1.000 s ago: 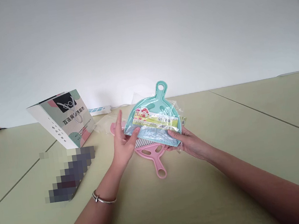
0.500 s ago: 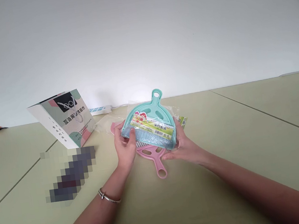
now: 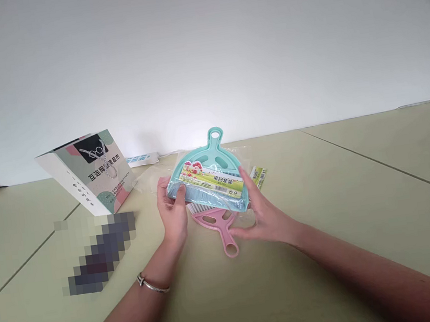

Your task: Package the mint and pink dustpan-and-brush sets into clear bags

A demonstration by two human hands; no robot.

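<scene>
Pink pan (image 3: 219, 218) is lying nearest on the table (image 3: 340, 181); left hand (image 3: 173, 214) is clamping fingers on the wrapped teal pan (image 3: 211, 157) over it, while right hand (image 3: 262, 215) is touching its other edge, thumb apart. Guessing it's a holding step; next move's probably calling for a right-side pinch. Label's (image 3: 212, 181) reading 桌扫套装, I think; bag's (image 3: 95, 184) showing 互连网…镜超市.

I'm seeing a flat yellow-green table (image 3: 332, 182), and on it a ring-handled pink plastic brush (image 3: 219, 221), boxy printed paper bag (image 3: 94, 179), oblong white strip (image 3: 145, 160).
</scene>
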